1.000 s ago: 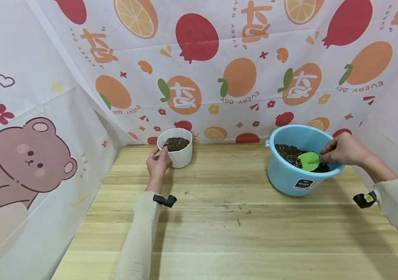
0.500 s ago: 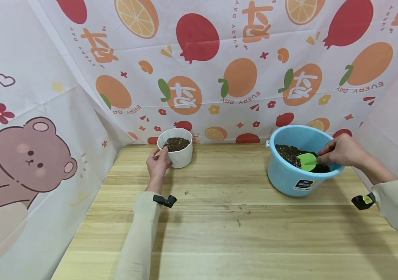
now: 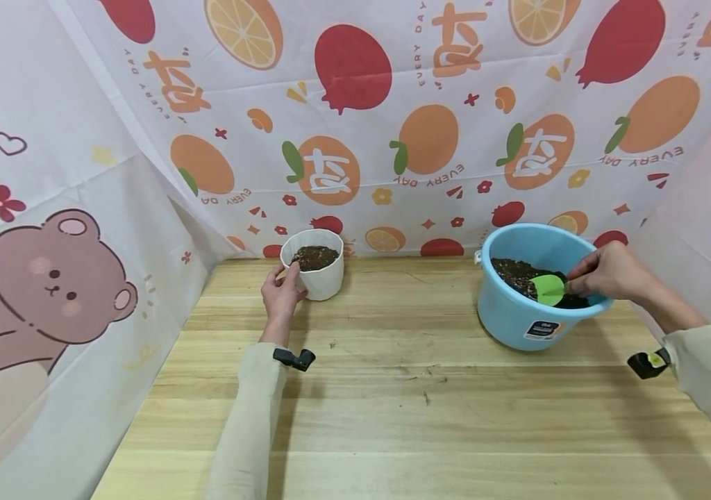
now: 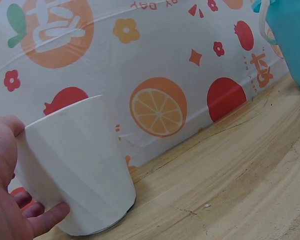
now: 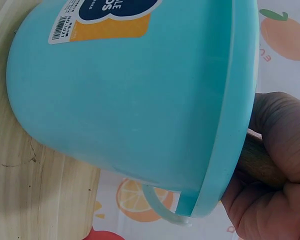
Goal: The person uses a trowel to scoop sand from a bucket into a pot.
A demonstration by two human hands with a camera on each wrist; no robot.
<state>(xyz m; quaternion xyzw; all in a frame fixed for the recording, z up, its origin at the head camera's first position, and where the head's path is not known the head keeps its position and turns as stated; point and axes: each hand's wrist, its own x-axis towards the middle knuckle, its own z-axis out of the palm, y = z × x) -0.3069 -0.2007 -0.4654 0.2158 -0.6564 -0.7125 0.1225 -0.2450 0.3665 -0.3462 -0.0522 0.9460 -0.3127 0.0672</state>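
A white flowerpot (image 3: 323, 283) with faceted sides stands at the back left of the table, dark soil (image 3: 316, 257) inside it. My left hand (image 3: 280, 292) holds it from its left side, thumb at the rim; in the left wrist view, fingers (image 4: 50, 219) press low on the wall. At the right, my right hand (image 3: 612, 274) reaches over the rim of a light blue bucket (image 3: 512, 316) and grips a small trowel. Its green blade (image 3: 548, 289) lies against the soil (image 3: 516, 272) in the bucket. The right wrist view shows the trowel's wooden handle (image 5: 260, 160) in the curled fingers.
The wooden table (image 3: 393, 410) has a few dark crumbs (image 3: 425, 377) near its middle. A fruit-printed cloth (image 3: 380, 160) hangs right behind pot and bucket, and a bear-printed cloth (image 3: 55, 292) borders the left. The bucket's white handle (image 5: 162, 207) hangs at its side.
My right hand and the trowel have shifted slightly left inside the bucket. The left hand and the flowerpot have stayed in place.
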